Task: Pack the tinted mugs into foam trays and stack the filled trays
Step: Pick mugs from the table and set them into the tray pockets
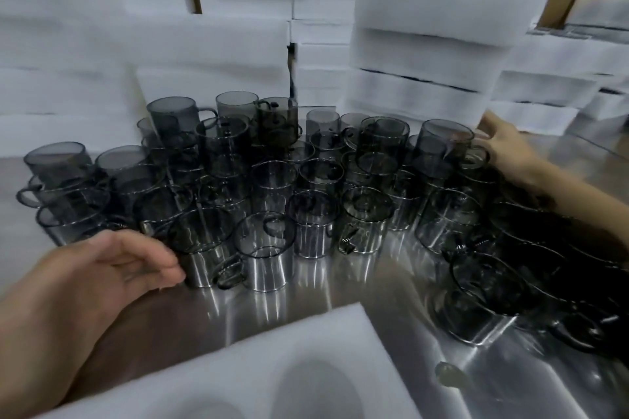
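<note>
Smoky grey glass mugs (pixel 272 180) crowd between two hands.
Left hand (pixel 112 269) is loose, holding nothing, just beside the mugs; right hand (pixel 503 143) touches the white foam tray stack (pixel 425 54), grip too blurry to tell.

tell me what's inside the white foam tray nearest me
The white foam tray shows two round hollows, both empty. Its nearer part is out of frame.

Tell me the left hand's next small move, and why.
Probably curl the left hand round the nearest tinted mug and lift it toward the foam tray. Its fingertips lie right beside that mug's wall, holding nothing, and the tray's visible cavities in front look empty.
</note>
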Available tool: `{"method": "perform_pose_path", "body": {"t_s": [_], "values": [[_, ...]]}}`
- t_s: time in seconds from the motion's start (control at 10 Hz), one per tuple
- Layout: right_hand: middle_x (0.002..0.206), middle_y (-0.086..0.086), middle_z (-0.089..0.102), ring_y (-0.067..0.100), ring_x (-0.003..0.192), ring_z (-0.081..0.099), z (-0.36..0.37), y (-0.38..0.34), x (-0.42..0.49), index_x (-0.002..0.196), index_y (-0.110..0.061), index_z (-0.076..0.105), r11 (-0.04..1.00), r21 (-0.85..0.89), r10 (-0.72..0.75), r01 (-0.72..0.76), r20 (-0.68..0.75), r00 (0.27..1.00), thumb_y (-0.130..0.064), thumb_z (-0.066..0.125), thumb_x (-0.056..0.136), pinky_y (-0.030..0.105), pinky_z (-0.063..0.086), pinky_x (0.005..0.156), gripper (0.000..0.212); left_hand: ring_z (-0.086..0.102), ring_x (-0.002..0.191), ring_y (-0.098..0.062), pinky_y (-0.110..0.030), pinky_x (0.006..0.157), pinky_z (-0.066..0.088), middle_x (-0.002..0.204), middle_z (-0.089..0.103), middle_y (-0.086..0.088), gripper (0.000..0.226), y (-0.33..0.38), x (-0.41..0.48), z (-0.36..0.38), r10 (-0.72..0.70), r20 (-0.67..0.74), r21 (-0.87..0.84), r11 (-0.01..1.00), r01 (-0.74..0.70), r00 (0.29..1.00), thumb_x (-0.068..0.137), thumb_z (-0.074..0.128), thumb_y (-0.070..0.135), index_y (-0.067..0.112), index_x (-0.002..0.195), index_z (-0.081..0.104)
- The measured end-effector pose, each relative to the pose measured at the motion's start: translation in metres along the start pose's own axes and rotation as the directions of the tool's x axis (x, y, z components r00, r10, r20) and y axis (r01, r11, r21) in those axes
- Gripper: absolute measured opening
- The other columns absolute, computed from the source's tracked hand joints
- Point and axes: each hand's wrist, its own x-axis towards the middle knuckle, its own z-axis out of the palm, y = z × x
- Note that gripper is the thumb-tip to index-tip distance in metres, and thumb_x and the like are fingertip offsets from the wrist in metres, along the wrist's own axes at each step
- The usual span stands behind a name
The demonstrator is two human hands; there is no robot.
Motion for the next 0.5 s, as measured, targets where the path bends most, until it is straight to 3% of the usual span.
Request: {"method": "perform_pose_path", "body": {"t_s": [0.1, 0.2, 0.3, 0.4, 0.5], "values": [[0.132, 0.000, 0.052, 0.013, 0.112, 0.057, 0.000, 0.000, -0.001, 0.148, -0.013, 0.033, 0.989, 0.095, 0.110, -0.113, 0.029, 0.993, -0.015, 0.057, 0.094, 0.019, 0.048, 0.085, 0.059, 0.053, 0.105, -0.054, -0.053, 0.101, 0.044, 0.103, 0.055, -0.045, 0.048, -0.001, -0.006, 0.001, 0.192, 0.280, -0.291, 0.951, -0.107, 0.941, 0.098, 0.036, 0.014, -0.030, 0.096, 0.054], [0.126, 0.000, 0.060, 0.004, 0.107, 0.059, -0.003, -0.007, -0.006, 0.144, -0.015, 0.041, 0.939, 0.279, 0.200, -0.200, 0.027, 0.979, -0.016, 0.048, 0.098, 0.021, 0.045, 0.088, 0.046, 0.069, 0.077, -0.032, -0.035, 0.072, 0.059, 0.078, 0.067, -0.023, 0.049, -0.007, -0.017, 0.008, 0.224, 0.009, -0.038, 0.974, -0.224, 0.975, 0.090, 0.032, 0.017, -0.004, 0.073, 0.072], [0.113, -0.005, 0.068, 0.011, 0.117, 0.056, -0.014, -0.011, -0.021, 0.145, -0.009, 0.036, 0.876, 0.412, 0.268, -0.249, 0.012, 0.963, -0.015, 0.035, 0.102, 0.026, 0.044, 0.097, 0.044, 0.069, 0.071, -0.030, -0.031, 0.069, 0.059, 0.074, 0.068, -0.023, 0.048, 0.002, -0.026, 0.029, 0.259, -0.024, 0.025, 0.966, -0.258, 0.966, 0.084, 0.033, 0.016, -0.003, 0.068, 0.073], [0.111, -0.006, 0.066, 0.009, 0.112, 0.060, -0.024, -0.021, -0.054, 0.145, -0.005, 0.036, 0.868, 0.405, 0.311, -0.288, 0.010, 0.950, -0.012, 0.033, 0.103, 0.019, 0.050, 0.092, 0.043, 0.070, 0.073, -0.030, -0.030, 0.068, 0.059, 0.075, 0.069, -0.022, 0.045, 0.009, -0.030, 0.040, 0.269, -0.012, 0.071, 0.961, -0.268, 0.963, 0.081, 0.036, 0.017, 0.001, 0.068, 0.075], [0.097, -0.008, 0.073, 0.014, 0.110, 0.060, -0.033, -0.034, -0.092, 0.143, -0.003, 0.038, 0.815, 0.466, 0.373, -0.346, 0.036, 0.927, -0.011, 0.031, 0.102, 0.022, 0.043, 0.098, 0.042, 0.071, 0.074, -0.026, -0.028, 0.069, 0.059, 0.074, 0.071, -0.017, 0.047, 0.011, -0.032, 0.043, 0.287, 0.023, 0.094, 0.953, -0.287, 0.958, 0.088, 0.034, 0.011, 0.008, 0.068, 0.077]]}}
